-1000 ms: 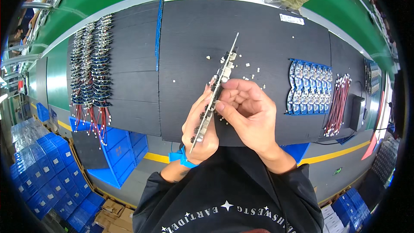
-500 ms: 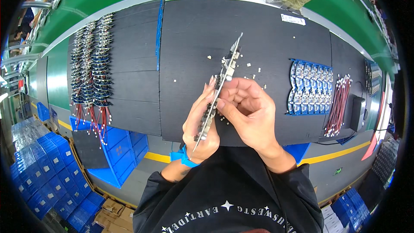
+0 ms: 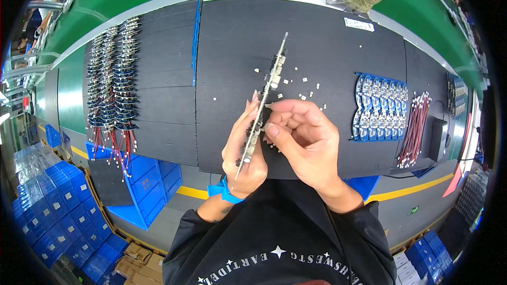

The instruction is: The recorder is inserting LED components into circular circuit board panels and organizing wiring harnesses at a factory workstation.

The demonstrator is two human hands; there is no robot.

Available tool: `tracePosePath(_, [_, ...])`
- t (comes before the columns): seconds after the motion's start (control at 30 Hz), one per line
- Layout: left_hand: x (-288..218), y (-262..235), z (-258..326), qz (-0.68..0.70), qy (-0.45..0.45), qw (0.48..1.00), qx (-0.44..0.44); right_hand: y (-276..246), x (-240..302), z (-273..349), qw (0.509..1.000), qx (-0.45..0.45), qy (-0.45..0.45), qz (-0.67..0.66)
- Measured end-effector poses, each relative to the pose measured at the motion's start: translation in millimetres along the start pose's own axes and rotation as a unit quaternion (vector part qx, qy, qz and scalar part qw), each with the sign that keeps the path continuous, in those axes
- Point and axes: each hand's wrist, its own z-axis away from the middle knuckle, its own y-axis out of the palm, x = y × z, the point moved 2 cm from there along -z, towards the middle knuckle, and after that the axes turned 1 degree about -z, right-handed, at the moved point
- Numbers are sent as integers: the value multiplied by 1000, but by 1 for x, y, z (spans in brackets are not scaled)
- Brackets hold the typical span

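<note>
My left hand [image 3: 244, 150] grips a long narrow circuit board strip [image 3: 268, 87], held edge-on and tilted up toward the far side of the black mat [image 3: 327, 47]. My right hand [image 3: 303, 137] is right beside the strip, its thumb and forefinger pinched on a small pale part against the strip's middle. Several small white pieces [image 3: 303, 88] lie scattered on the mat just beyond my hands.
Rows of wired boards [image 3: 112, 82] lie at the mat's left. A blue panel of boards [image 3: 380, 108] and a bundle of red wires [image 3: 414, 129] lie at the right. Blue bins [image 3: 140, 182] stand below the table edge at the left.
The strip has tilted slightly and my right fingers have shifted a little along it; both hands stay in the same place.
</note>
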Motion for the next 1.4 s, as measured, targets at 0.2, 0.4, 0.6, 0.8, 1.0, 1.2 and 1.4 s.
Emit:
tracePosePath(0.2, [10, 1, 3, 31, -39, 998, 28, 5, 7, -1, 999, 11, -9, -42])
tracePosePath(0.4, [-1, 2, 1, 16, -2, 1000, -1, -3, 9, -1, 999, 42, -13, -13])
tracePosePath(0.6, [-5, 3, -3, -12, 38, 999, 14, 2, 12, -4, 999, -2, 4, -43])
tracePosePath(0.8, [-3, 1, -2, -17, 23, 999, 18, -5, 9, -4, 998, 40, -8, -40])
tracePosePath(1.0, [-5, 3, -4, -22, 45, 998, 24, -2, 9, -5, 999, 2, -3, -46])
tracePosePath(1.2, [-5, 3, -3, -30, 35, 999, 16, -1, 9, -5, 998, 22, 2, -57])
tracePosePath(1.4, [-8, 3, -6, -51, 70, 996, 10, -2, 9, -6, 997, 21, 18, -65])
